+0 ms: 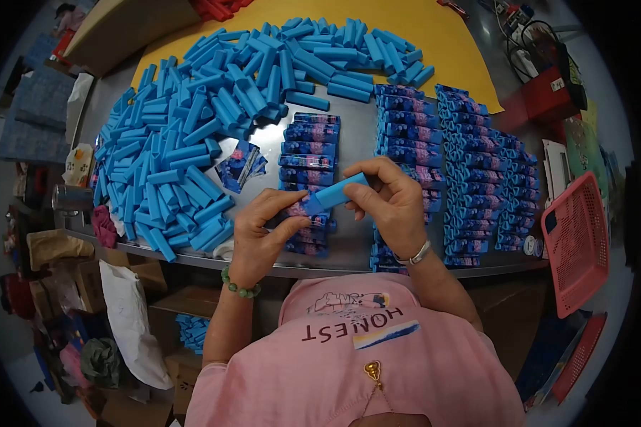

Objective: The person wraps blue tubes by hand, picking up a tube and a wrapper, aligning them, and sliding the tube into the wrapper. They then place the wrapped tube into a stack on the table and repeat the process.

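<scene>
Nearest, at 6 o'clock, one pink shirt [363, 341] lay below two bare hands, with one gold pendant [372, 370] on it. The left hand [258, 226], wearing one green bead bracelet [241, 290], came in at 8 o'clock; its fingers gripped one printed wrapper [300, 206]. The right hand [399, 210], wearing one silver bangle [414, 255], came in at 4 o'clock; its fingers gripped one blue block [342, 191]. Block and wrapper met at the centre, above the metal table [349, 245]; how far one sat inside the other could not be told.

Four columns of wrapped pieces stood on the table: the first column [308, 149] behind the hands and partly hidden by them, the second column [409, 135], also partly covered, at 1 o'clock, and the third column [470, 178] and fourth column [516, 192] towards 3. A few loose wrappers [241, 167] lay at 10 o'clock. Beyond, from 9 to 12, spread a heap of blue blocks [185, 135], too many to count. One pink basket [577, 245] stood at 3 o'clock. Farthest, one yellow sheet [434, 35] lay at 12 to 1 o'clock.
</scene>
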A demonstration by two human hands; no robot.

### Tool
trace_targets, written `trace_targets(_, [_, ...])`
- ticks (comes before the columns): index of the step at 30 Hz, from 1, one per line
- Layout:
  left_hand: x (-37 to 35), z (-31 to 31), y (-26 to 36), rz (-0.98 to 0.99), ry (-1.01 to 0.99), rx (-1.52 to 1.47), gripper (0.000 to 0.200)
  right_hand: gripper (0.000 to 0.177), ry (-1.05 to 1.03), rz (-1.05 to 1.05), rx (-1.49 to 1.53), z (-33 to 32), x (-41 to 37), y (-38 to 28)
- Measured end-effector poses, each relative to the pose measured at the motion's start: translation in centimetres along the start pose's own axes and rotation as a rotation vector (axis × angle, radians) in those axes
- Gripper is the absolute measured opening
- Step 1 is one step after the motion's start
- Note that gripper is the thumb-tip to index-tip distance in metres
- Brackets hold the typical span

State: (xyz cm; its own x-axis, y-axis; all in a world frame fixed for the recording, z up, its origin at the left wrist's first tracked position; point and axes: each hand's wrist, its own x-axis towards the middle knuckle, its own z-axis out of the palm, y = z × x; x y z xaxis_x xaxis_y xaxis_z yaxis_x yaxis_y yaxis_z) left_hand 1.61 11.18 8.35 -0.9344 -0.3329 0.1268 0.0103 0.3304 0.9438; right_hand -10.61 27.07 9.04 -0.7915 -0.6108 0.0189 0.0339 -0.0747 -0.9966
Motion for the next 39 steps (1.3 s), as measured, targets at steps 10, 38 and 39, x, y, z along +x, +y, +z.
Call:
trace_targets(10, [-0.2,0.1,-0.9,-0.053,0.015,-0.231,0.032,0.023,-0.217,0.371,0.433,0.3,0.1,1.1])
trace_targets(38, [2.2,-1.9,-4.9,0.263,0.149,0.543,0.022,0.021,-0.086,0.267,0.202,-0.9,0.3,1.4])
trace_targets(39, [3.2,-2.9,-5.6,0.268,0.232,0.625,0.021,0.021,-0.084,0.272,0.196,-0.8,0.3,1.3])
